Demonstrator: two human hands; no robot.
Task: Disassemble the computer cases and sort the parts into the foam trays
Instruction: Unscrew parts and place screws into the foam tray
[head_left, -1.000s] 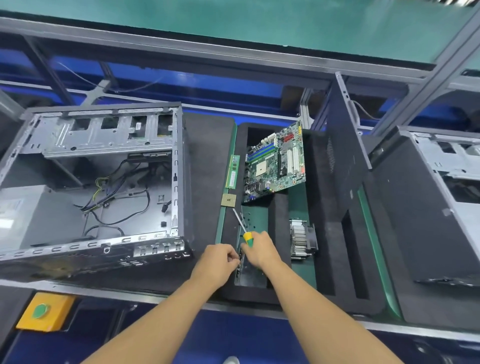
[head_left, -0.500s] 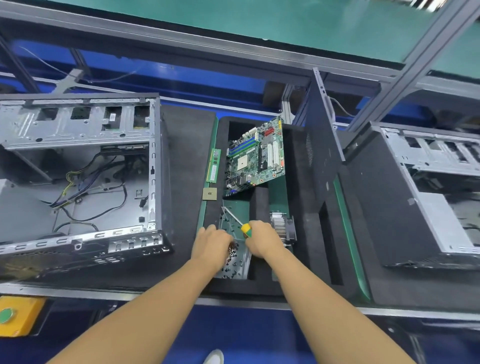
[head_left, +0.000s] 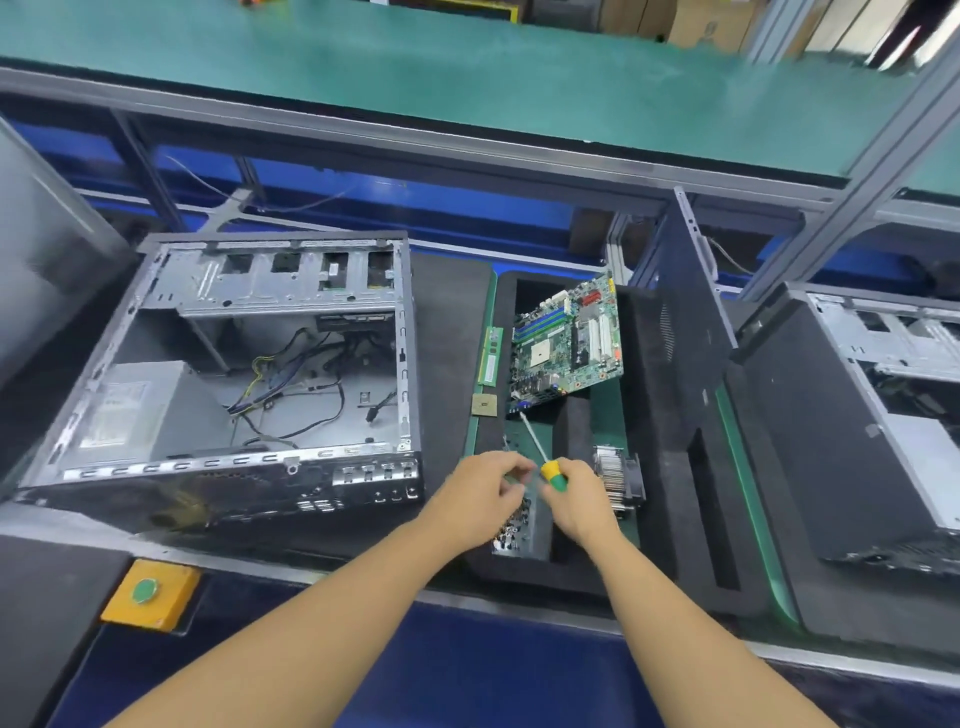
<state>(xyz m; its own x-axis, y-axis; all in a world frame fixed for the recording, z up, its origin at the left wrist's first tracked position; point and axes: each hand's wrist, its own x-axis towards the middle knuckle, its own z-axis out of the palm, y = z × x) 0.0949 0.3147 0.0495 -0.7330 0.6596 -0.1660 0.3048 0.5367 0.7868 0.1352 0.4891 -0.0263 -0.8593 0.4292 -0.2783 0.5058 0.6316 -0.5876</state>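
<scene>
Dark surface (head_left: 452, 322) carried two computer cases, left case (head_left: 234, 374) opened, right case (head_left: 857, 415); between them, one foam tray (head_left: 571, 577) held one motherboard (head_left: 566, 343), one memory stick (head_left: 490, 356), one heatsink (head_left: 615, 478). Right hand (head_left: 582, 501) gripped one screwdriver (head_left: 551, 472) in its fingers over the tray; left hand (head_left: 480, 493) fingers curled, hold not discernible.

Lower middle of the frame: the left hand (head_left: 478, 488) has fingers (head_left: 511, 467) smeared by motion, so whether they pinch anything cannot be told. The right hand (head_left: 582, 501) covers most of the screwdriver (head_left: 553, 475) handle. The small parts (head_left: 514, 535) in the foam tray (head_left: 597, 579) slot under the hands are too tiny to name. The right edge cuts off a second computer case (head_left: 883, 415); the left edge cuts a blurred grey panel (head_left: 41, 249). The power supply (head_left: 135, 410) label is unreadable.
</scene>
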